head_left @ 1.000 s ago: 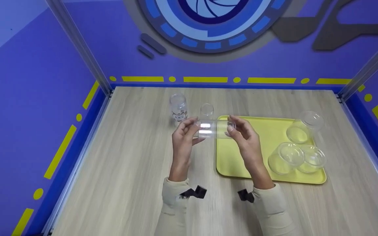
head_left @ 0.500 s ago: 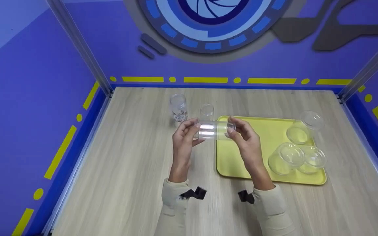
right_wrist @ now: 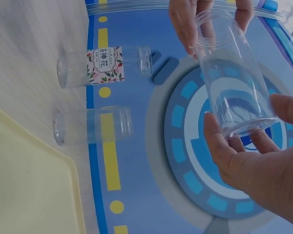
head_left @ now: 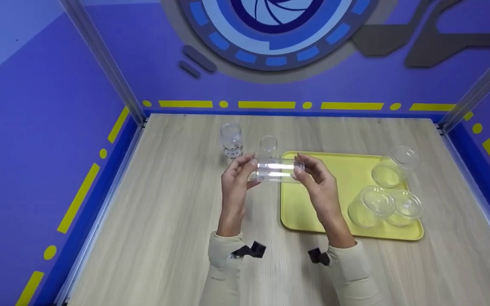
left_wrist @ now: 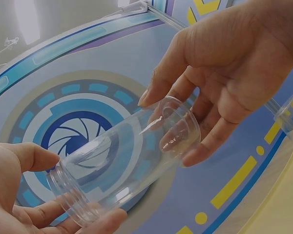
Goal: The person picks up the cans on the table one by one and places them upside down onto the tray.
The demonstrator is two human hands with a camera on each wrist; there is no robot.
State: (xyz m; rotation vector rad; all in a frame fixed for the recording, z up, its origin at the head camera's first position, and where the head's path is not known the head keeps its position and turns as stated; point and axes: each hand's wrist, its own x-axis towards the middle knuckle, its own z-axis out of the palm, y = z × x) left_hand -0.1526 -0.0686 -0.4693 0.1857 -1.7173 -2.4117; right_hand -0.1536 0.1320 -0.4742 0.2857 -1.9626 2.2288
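A clear plastic jar (head_left: 275, 171) with a threaded neck is held sideways above the table, between both hands. At the neck end, my left hand (head_left: 235, 180) pinches it with thumb and fingers. My right hand (head_left: 321, 187) grips the base end. The left wrist view shows the threaded rim (left_wrist: 71, 195) beside the left thumb, and the jar wall between the hands looks bare. Behind the hands stand two upright clear jars: one with a printed floral label (right_wrist: 106, 65), the other a plain jar (head_left: 268, 145).
A yellow tray (head_left: 309, 212) lies to the right, partly beneath the right forearm. Several larger clear containers stand at its right side, such as the front container (head_left: 366, 208) and the back container (head_left: 389, 168). Blue-purple panels (head_left: 41, 127) wall the wooden table.
Both hands keep their hold on the jar, which shifts slightly downward in view and tilts a little. The reflections on it change. The other jars and the tray stay in place.
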